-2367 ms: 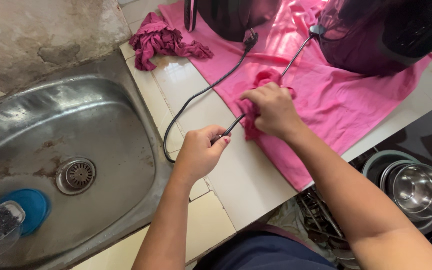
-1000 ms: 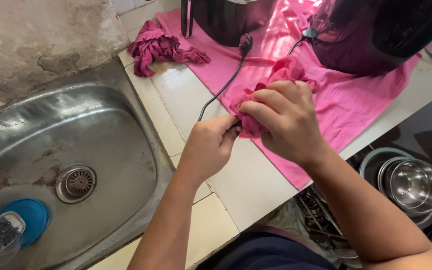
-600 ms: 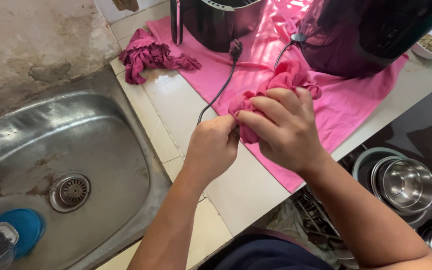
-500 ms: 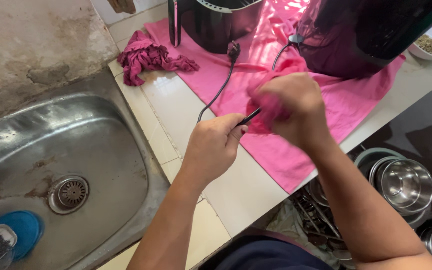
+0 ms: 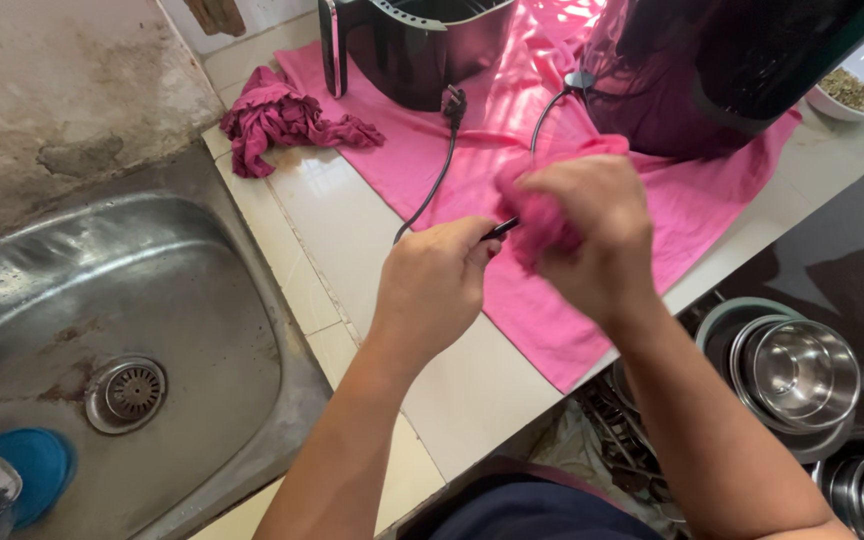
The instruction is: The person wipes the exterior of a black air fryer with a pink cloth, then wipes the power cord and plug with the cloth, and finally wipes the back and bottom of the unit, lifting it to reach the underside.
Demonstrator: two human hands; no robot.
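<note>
Left hand (image 5: 432, 285) closed in a fist, fingers (image 5: 479, 243) pinching a thin black cord (image 5: 430, 190) so that a short stretch runs taut toward the other hand; a held cord gives something firm to rub against. Right hand (image 5: 592, 235) closed too, fingers wrapped round a bunched pink rag (image 5: 542, 215), and the rag folded over the cord just beside the left fist. The hand is blurred, so how tightly the rag grips the cord cannot be told. Both hands are raised a little above the table (image 5: 472, 370), over the near edge of a large pink cloth (image 5: 652, 190) spread flat on it. From the left fist the cord loops back across the pale tiles and up to its plug (image 5: 452, 100), which lies loose on the cloth and is not in any socket. The other way it runs under the rag and on to the base of a big dark appliance (image 5: 732, 70) that stands on the cloth at the far right. A second dark part, a basket with a handle (image 5: 412, 45), stands on the cloth to its left; the cloth likely keeps both off the bare tiles. A crumpled maroon rag (image 5: 277, 115) lies apart at the corner of the table. A steel sink (image 5: 112, 320) is on the left, with a blue lid (image 5: 27, 465) near its drain. Steel bowls (image 5: 797, 365) are stacked on a rack below the edge of the table, at the right.
</note>
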